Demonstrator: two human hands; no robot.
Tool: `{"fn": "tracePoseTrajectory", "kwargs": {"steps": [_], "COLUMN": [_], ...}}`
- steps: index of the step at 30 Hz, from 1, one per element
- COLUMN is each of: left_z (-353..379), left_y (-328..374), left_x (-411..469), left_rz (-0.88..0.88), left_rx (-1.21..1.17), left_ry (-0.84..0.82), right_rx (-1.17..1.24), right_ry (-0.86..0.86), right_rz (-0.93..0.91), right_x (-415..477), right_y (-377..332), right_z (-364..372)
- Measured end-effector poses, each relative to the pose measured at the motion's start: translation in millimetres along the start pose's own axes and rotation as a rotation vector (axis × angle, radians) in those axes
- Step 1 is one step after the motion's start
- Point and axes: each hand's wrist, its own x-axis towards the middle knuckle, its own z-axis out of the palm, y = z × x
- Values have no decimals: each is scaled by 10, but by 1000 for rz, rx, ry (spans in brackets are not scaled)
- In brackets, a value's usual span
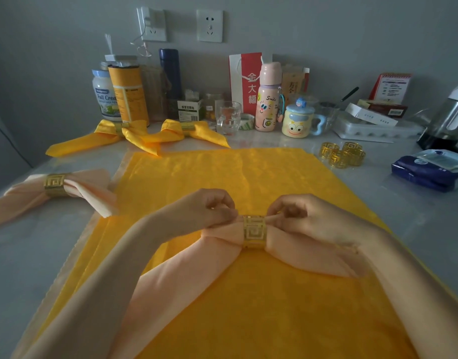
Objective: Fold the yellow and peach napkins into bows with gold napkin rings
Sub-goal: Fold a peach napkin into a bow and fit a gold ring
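The peach napkin (171, 281) lies in the middle of the desk (393, 211), nearer the near edge, on top of a flat yellow napkin (222, 172) spread across the centre. It is gathered through a gold napkin ring (254, 231) with a cut-out key pattern, and its two loops fan out on either side of the ring while the tails run back toward the near edge. The left hand (212, 208) has its fingers curled and pinches the peach cloth just left of the ring's top. The right hand (300, 216) does the same just right of it, fingertips closed on the fabric. Both hands touch the napkin beside the ring. Near the left edge sits a finished peach bow (88, 189) in its own gold ring (54, 184). Two yellow bows (106, 136) (204, 133), each ringed, lie side by side toward the far edge, their tails touching the flat yellow napkin's far left corner. A cluster of spare gold rings (342, 154) rests just beyond that napkin's far right corner, and a blue wipes pack (430, 169) is by the right edge. Along the far edge stand a yellow canister (129, 94), a dark blue flask (171, 71), a glass mug (228, 117), a pink cartoon bottle (268, 99) and a lidded cartoon mug (298, 120).
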Motion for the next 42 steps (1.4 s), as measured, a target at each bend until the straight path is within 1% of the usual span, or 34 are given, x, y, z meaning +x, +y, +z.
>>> {"fn": "tracePoseTrajectory", "kwargs": {"steps": [5, 8, 9, 11, 12, 14, 17, 19, 21, 25, 27, 29, 32, 34, 36, 38, 39, 41, 42], "left_z": [-105, -142, -162, -207, -224, -235, -220, -220, -225, -191, -205, -250, -318, -323, -321, -328, -333, -328, -297], "left_y": [-40, -71, -89, -119, -118, -101, -48, -25, -1, 10, -20, -40, -67, -63, -50, -19, -21, 6, 41], "left_x": [-29, -42, -42, -48, -54, -59, -85, -116, -129, -94, -89, -117, -139, -137, -141, -155, -148, -131, -119], "left_rz": [-36, -37, -38, -50, -49, -36, 0, 50, 62, 10, 9, -3, -32, -42, -38, -29, -30, -24, 27], "left_rx": [46, 47, 3, -216, -338, -509, -607, -573, -535, -415, -426, -444, -361, -387, -460, -467, -410, -187, -76], "left_ry": [-93, -75, -54, -19, -12, -11, -6, -15, -13, 100, 103, 61, 20, 42, 75, 102, 126, 248, 318], "right_rx": [22, 107, 143, 242, 319, 485, 604, 610, 542, 473, 481, 492, 460, 453, 451, 450, 445, 405, 378], "right_ry": [49, 38, 39, 41, 34, 13, 20, 50, 66, 21, 0, 43, 79, 85, 137, 175, 172, 138, 117], "right_rz": [-62, -68, -70, -80, -87, -90, -48, -14, 7, 37, 0, -61, -129, -154, -171, -192, -206, -238, -251], "right_x": [35, 12, -1, -13, -20, -44, -65, -62, -59, -65, -69, -64, -47, -52, -55, -66, -68, -73, -72], "right_y": [3, 25, 40, 74, 78, 62, 33, 33, 39, 77, 71, 78, 75, 20, -8, -16, -10, -6, -13], "right_z": [69, 52, 23, -56, -90, -132, -177, -211, -218, -166, -171, -193, -178, -147, -148, -159, -157, -135, -111]}}
